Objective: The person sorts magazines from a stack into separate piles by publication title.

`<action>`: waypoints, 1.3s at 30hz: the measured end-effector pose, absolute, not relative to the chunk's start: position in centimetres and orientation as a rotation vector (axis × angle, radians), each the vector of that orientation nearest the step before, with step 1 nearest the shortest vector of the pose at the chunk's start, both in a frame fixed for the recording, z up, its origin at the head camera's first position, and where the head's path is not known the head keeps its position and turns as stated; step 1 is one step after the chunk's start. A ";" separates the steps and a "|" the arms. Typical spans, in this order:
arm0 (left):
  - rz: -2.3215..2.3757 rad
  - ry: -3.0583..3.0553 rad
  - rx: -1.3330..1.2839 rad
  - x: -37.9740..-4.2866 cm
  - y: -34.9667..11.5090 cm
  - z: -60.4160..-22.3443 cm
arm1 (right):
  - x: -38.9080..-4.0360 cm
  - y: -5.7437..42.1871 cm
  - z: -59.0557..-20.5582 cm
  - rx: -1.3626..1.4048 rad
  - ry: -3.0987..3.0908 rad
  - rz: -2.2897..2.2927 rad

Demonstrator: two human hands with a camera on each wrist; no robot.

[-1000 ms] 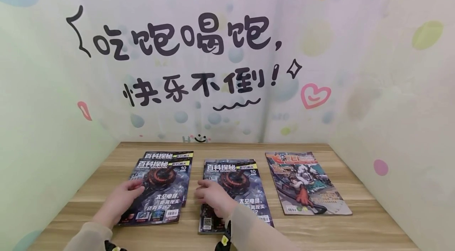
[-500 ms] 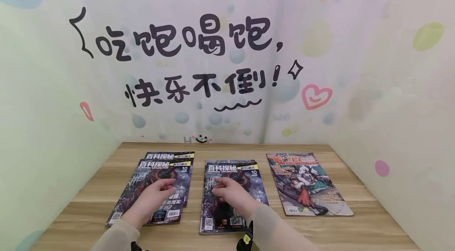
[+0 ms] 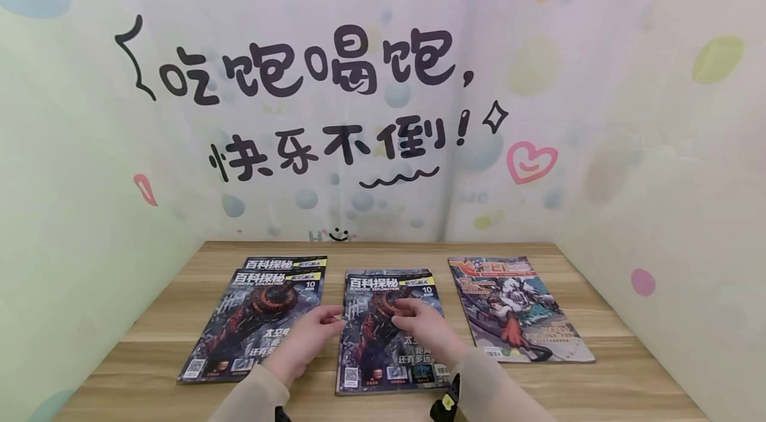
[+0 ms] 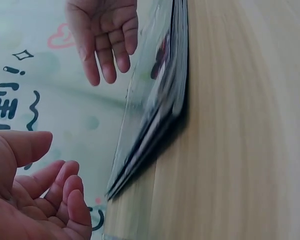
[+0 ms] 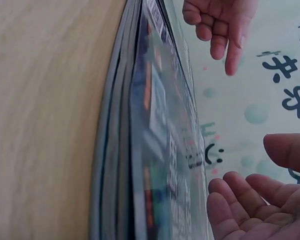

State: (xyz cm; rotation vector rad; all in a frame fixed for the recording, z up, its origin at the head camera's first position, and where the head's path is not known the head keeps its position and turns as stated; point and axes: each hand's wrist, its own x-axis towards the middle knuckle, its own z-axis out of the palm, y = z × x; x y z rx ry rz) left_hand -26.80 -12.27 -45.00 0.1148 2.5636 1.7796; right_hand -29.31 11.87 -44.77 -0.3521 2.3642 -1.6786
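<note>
My left hand hovers over the gap between two piles of dark "Scientific Exploration" magazines, its fingers loosely bent and holding nothing. To its left lies the left pile, whose top magazine is offset toward me from the one beneath. My right hand is above the middle magazine pile, covering part of the top cover. The left wrist view shows a gap between the left hand and a pile's edges. In the right wrist view, the right hand also has relaxed fingers and nothing in them.
A separate comic-style magazine lies slanted at the right of the wooden table. Behind the table hangs a pale backdrop with large black writing. Light panels close in both sides.
Both hands have moved to the right above the magazines, the left from over the left pile to the gap, the right further across the middle pile. The magazines stay where they were.
</note>
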 end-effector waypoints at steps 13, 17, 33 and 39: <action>1.789 2.567 0.049 -27.2 -10.0 -45.8 | -29.2 14.8 -45.7 -0.207 2.524 -1.671; 1.811 2.573 0.003 -27.2 -9.7 -46.0 | -29.1 15.3 -46.0 -0.144 2.578 -1.643; 1.821 2.570 -0.036 -27.2 -9.5 -47.3 | -28.6 16.1 -46.9 0.001 2.630 -1.679; 1.810 2.586 -0.047 -27.1 -9.7 -47.6 | -28.5 16.4 -47.0 -0.004 2.622 -1.692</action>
